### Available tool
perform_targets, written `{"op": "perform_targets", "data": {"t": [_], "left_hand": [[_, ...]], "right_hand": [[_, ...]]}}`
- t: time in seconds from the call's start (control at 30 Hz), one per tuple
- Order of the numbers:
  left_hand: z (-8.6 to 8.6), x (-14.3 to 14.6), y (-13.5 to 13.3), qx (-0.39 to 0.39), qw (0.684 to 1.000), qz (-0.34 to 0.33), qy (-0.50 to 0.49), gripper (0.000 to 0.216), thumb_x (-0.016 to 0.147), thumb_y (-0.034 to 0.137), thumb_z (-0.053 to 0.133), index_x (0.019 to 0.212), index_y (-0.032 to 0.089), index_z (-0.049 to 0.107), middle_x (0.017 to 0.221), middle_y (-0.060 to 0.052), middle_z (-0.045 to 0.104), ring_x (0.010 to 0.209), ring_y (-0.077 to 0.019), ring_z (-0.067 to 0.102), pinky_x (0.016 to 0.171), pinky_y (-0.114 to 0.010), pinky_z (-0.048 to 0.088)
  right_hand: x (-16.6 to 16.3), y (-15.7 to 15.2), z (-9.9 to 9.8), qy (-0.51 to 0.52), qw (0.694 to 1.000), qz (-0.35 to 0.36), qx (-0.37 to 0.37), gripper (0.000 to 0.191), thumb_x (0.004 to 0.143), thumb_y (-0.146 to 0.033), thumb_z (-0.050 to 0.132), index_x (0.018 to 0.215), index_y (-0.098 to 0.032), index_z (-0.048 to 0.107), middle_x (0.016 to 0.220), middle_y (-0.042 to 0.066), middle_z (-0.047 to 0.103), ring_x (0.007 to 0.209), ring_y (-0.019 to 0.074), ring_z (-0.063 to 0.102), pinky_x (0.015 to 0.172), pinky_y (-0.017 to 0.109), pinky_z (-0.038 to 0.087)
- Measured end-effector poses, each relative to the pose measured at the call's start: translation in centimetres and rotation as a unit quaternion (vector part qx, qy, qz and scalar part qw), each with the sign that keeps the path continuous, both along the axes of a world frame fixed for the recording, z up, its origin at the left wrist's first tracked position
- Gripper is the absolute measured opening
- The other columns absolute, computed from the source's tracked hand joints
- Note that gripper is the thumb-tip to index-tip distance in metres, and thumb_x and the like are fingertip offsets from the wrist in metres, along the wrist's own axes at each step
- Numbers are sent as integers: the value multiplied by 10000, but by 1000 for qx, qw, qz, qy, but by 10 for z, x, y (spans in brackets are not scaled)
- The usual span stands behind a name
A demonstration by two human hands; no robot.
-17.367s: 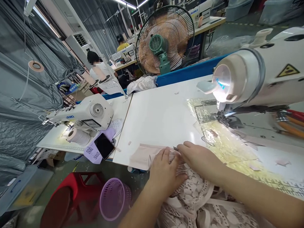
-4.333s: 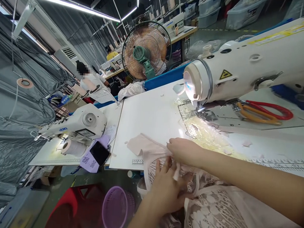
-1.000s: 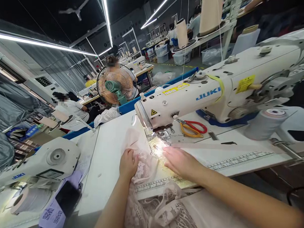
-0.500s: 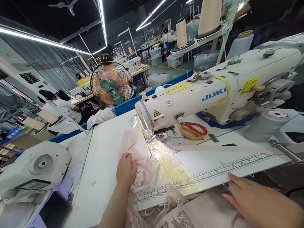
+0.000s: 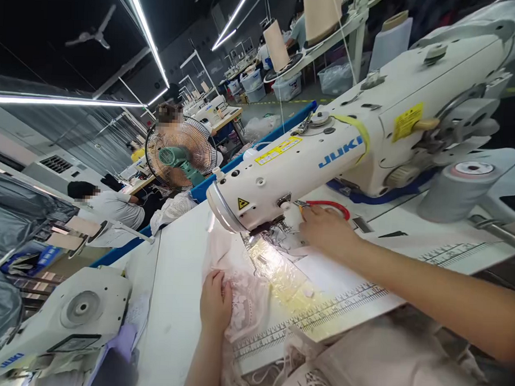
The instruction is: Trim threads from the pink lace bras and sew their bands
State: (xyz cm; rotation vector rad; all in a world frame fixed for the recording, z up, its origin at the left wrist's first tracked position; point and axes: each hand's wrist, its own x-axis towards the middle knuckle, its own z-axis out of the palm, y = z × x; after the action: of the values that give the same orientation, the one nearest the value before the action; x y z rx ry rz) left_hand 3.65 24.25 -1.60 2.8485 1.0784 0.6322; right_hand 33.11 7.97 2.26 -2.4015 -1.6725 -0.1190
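Observation:
My left hand [image 5: 215,304] rests on the white table, its fingers closed on the edge of a pale pink lace garment piece [image 5: 240,305]. That fabric runs up toward the needle area of a white JUKI sewing machine [image 5: 291,183]. Beside the machine's base, my right hand [image 5: 326,229] has its fingers bent round a pair of scissors [image 5: 335,207] and covers most of them. Only a red handle loop and a bit of metal show; the scissors still lie on the machine bed. More beige and lace fabric [image 5: 353,365] hangs at the table's front edge.
A printed ruler strip [image 5: 312,313] runs along the table's front. A grey thread cone [image 5: 456,191] stands at the right. Another machine head [image 5: 76,310] is at the left. Behind the blue edge [image 5: 267,142] are a fan [image 5: 180,154] and a seated person [image 5: 109,204].
My right hand has moved from the table's front edge up and left onto the scissors beside the machine. My left hand stays on the lace piece. The view has tilted and shifted slightly.

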Motion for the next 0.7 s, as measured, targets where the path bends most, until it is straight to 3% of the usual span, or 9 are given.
{"op": "perform_targets", "data": {"t": [0.1, 0.23, 0.37, 0.43, 0.5, 0.6, 0.7], "left_hand": [[1, 1, 0, 8, 1000, 0, 5, 287, 905, 291, 396, 1081, 164, 584, 1129, -123, 592, 1082, -244, 577, 917, -433, 508], [2, 1, 1, 14, 1000, -5, 7, 274, 910, 290, 401, 1082, 178, 581, 1124, -116, 591, 1079, -235, 583, 905, -417, 519], [2, 1, 3, 15, 1000, -5, -2, 259, 909, 278, 409, 1076, 183, 582, 1122, -117, 591, 1071, -234, 585, 898, -418, 521], [0, 0, 4, 17, 1000, -8, -4, 251, 910, 275, 411, 1076, 186, 577, 1122, -116, 589, 1069, -233, 584, 894, -422, 520], [-1, -1, 6, 18, 1000, -15, -1, 249, 913, 275, 414, 1083, 184, 570, 1123, -119, 587, 1072, -234, 581, 888, -426, 521], [-1, -2, 9, 24, 999, -24, 5, 250, 918, 280, 414, 1084, 175, 568, 1121, -127, 587, 1073, -242, 574, 880, -436, 519], [-1, -2, 10, 32, 999, -29, 6, 250, 923, 285, 412, 1080, 169, 567, 1120, -132, 586, 1072, -248, 571, 871, -440, 519]], "right_hand": [[13, 13, 1, 7, 1000, 2, -7, 155, 836, -86, 536, 783, -107, 680, 1000, 128, 646, 1023, 287, 544, 839, 424, 405], [16, 16, 5, 48, 999, 0, 25, 224, 886, -110, 451, 945, -118, 666, 1090, 145, 633, 1040, 279, 557, 783, 350, 404], [8, -9, -2, 99, 995, -2, -1, 174, 887, -175, 464, 927, -159, 632, 741, 87, 657, 678, 235, 624, 508, 291, 333], [2, -23, -8, 122, 992, 8, -24, 177, 842, -134, 493, 945, -183, 628, 640, 50, 627, 559, 219, 596, 455, 280, 279], [-1, -34, -9, 154, 987, 35, -30, 223, 839, -125, 480, 983, -209, 627, 652, 37, 625, 562, 211, 598, 471, 279, 316], [-1, -41, -2, 229, 968, 105, -17, 277, 877, -157, 411, 1031, -202, 637, 826, 84, 644, 718, 238, 634, 594, 323, 436], [-2, -42, 2, 312, 936, 163, 7, 459, 810, -94, 406, 1238, -139, 564, 954, 142, 641, 834, 260, 632, 701, 352, 481]]}}
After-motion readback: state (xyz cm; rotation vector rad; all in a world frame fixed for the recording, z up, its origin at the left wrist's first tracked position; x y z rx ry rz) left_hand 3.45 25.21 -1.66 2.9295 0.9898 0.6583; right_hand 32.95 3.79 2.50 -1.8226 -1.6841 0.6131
